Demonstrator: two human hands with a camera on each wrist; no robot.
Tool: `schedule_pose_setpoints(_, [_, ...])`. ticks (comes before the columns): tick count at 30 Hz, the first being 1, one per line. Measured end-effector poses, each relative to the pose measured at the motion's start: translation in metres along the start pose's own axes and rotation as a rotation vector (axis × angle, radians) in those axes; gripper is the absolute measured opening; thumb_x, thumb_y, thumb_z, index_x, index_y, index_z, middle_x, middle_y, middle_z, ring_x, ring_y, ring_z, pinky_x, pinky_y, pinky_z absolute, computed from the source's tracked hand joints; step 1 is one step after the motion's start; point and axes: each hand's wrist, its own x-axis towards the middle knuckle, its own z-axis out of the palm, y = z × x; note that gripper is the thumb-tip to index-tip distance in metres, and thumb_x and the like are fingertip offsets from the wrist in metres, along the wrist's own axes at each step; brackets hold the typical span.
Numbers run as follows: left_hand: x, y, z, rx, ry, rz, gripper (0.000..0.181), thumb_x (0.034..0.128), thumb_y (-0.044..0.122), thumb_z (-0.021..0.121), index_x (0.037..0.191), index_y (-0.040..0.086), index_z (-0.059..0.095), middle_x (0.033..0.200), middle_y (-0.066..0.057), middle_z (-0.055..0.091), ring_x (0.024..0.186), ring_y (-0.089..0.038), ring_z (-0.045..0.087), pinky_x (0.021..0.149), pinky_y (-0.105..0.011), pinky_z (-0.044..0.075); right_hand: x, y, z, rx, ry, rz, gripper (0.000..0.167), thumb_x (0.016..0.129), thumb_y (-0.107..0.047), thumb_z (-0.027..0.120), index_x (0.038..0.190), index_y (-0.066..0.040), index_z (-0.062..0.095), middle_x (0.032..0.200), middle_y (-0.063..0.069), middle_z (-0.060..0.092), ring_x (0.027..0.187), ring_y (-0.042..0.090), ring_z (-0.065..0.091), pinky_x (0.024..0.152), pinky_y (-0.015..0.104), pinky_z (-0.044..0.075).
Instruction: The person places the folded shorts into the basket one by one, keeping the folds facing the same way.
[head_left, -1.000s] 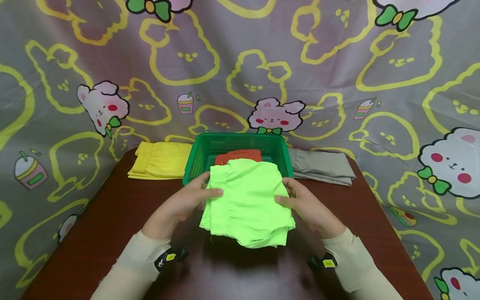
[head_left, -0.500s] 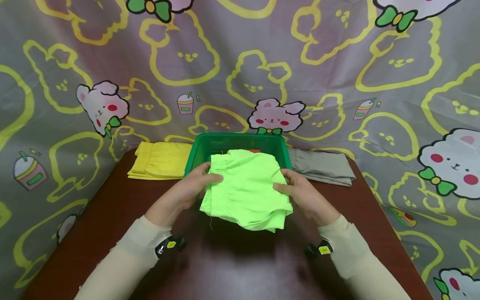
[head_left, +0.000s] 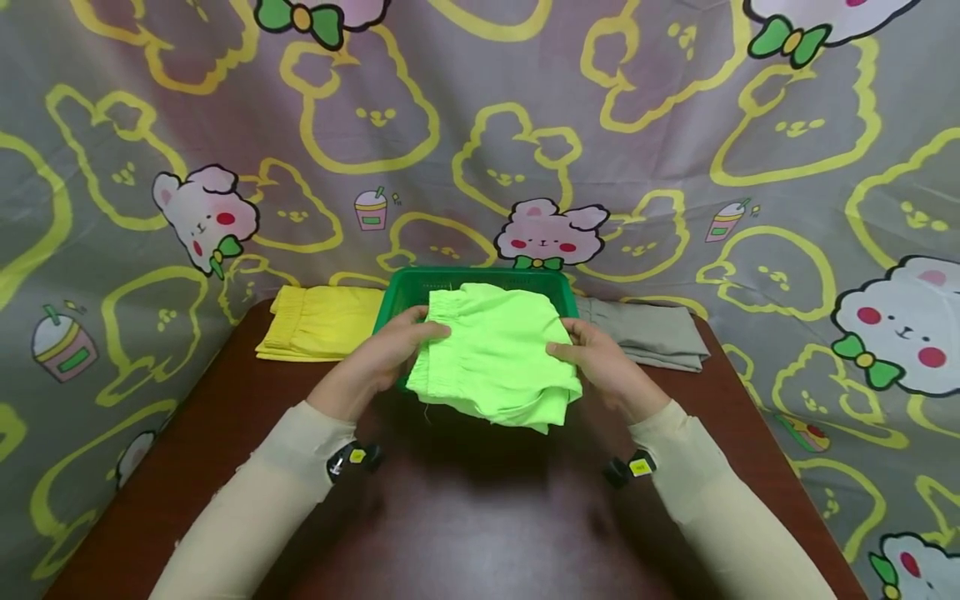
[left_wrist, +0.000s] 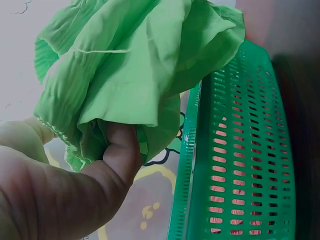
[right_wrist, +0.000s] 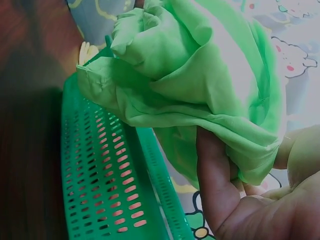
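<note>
Bright green folded shorts (head_left: 495, 354) with an elastic waistband are held up between both hands, over the front of the green basket (head_left: 401, 292). My left hand (head_left: 386, 354) grips the waistband side, thumb on top and fingers underneath. On the opposite edge, my right hand (head_left: 607, 362) pinches the shorts the same way. In the left wrist view the shorts (left_wrist: 130, 65) sag above the fingers, beside the slotted basket wall (left_wrist: 235, 165). Orange-red cloth shows only through the slots; the shorts hide the basket's inside in the head view.
Folded yellow shorts (head_left: 326, 325) lie on the dark brown table (head_left: 217, 433) left of the basket. A folded grey garment (head_left: 648, 333) lies to its right. A patterned cartoon curtain (head_left: 450, 150) hangs behind and along both sides.
Both hands have carried the green shorts forward, farther over the basket. The orange-red cloth, visible inside the basket earlier in the head view, is now covered there by the shorts.
</note>
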Motion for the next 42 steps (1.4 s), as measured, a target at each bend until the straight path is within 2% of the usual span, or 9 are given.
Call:
schedule_pose_setpoints(6, [0.006,0.006,-0.005,-0.042,0.002,0.015,0.089,0.0966,0.032,0.068,0.165,0.013,0.013,0.102,-0.002,0.049,0.056,-0.012,0.035,0.061,-0.028,0.038,0.008,-0.005,-0.001,-0.016,0.038,-0.001,0.054,0.105,-0.017,0.059,0.151,0.001,0.037,0.124,0.012,0.062,0.094,0.011,0.069,0.081,0.027,0.057])
schedule_pose_setpoints(9, [0.008,0.008,-0.006,-0.064,-0.011,0.016,0.09,0.0981,0.03,0.066,0.165,0.011,0.009,0.144,-0.014,0.046,0.106,-0.019,0.056,0.095,-0.033,0.047,0.011,-0.008,-0.001,-0.003,0.033,-0.002,0.054,0.105,-0.016,0.059,0.151,0.001,0.037,0.121,0.011,0.062,0.088,0.012,0.069,0.076,0.028,0.058])
schedule_pose_setpoints(11, [0.008,0.01,-0.007,-0.081,-0.027,0.015,0.09,0.0993,0.029,0.065,0.165,0.01,0.006,0.17,-0.012,0.011,0.142,-0.026,0.033,0.119,-0.042,0.03,0.013,-0.009,-0.001,0.016,0.023,0.004,0.054,0.105,-0.016,0.058,0.152,0.0,0.037,0.118,0.009,0.062,0.083,0.012,0.07,0.072,0.028,0.058])
schedule_pose_setpoints(17, [0.014,0.014,-0.009,-0.111,-0.042,0.01,0.09,0.1003,0.028,0.064,0.165,0.011,0.003,0.171,-0.012,0.005,0.147,-0.029,0.026,0.118,-0.044,0.03,0.02,-0.015,-0.002,0.055,0.014,0.009,0.054,0.106,-0.013,0.054,0.153,0.001,0.033,0.116,0.006,0.062,0.078,0.01,0.07,0.067,0.026,0.058])
schedule_pose_setpoints(20, [0.017,0.016,-0.012,-0.078,-0.035,0.003,0.09,0.1009,0.031,0.064,0.165,0.012,0.004,0.171,-0.012,0.006,0.13,-0.024,0.039,0.113,-0.041,0.033,0.025,-0.017,-0.002,0.067,0.023,0.001,0.054,0.106,-0.011,0.054,0.154,0.003,0.033,0.119,0.008,0.062,0.08,0.01,0.07,0.069,0.025,0.059])
schedule_pose_setpoints(22, [0.018,0.017,-0.014,-0.043,-0.026,-0.005,0.089,0.1015,0.033,0.063,0.166,0.013,0.004,0.171,-0.012,0.013,0.097,-0.021,0.044,0.1,-0.037,0.038,0.028,-0.017,-0.003,0.075,0.025,0.001,0.055,0.106,-0.01,0.054,0.154,0.003,0.032,0.124,0.011,0.06,0.082,0.01,0.071,0.071,0.025,0.059])
schedule_pose_setpoints(27, [0.021,0.021,-0.014,-0.031,-0.043,-0.007,0.086,0.1039,0.031,0.06,0.166,0.014,0.001,0.172,-0.009,0.005,0.14,-0.028,0.041,0.118,-0.043,0.031,0.035,-0.017,-0.004,0.075,0.039,0.019,0.056,0.106,-0.01,0.053,0.155,0.003,0.03,0.137,0.018,0.052,0.09,0.011,0.068,0.076,0.026,0.059])
schedule_pose_setpoints(29, [0.024,0.021,-0.014,-0.037,-0.05,-0.009,0.086,0.1043,0.03,0.059,0.166,0.014,0.001,0.173,-0.007,-0.004,0.157,-0.031,0.003,0.126,-0.05,0.014,0.037,-0.017,-0.004,0.081,0.05,0.027,0.056,0.106,-0.009,0.053,0.155,0.003,0.03,0.138,0.018,0.051,0.09,0.011,0.068,0.076,0.026,0.059])
schedule_pose_setpoints(42, [0.05,0.022,-0.02,-0.078,0.021,-0.025,0.08,0.1043,0.023,0.06,0.166,0.017,0.009,0.173,-0.005,0.001,0.155,-0.033,0.015,0.124,-0.051,0.02,0.056,-0.02,0.001,0.086,0.133,0.105,0.05,0.105,-0.013,0.058,0.151,-0.007,0.042,0.117,0.007,0.06,0.069,0.01,0.066,0.061,0.027,0.057])
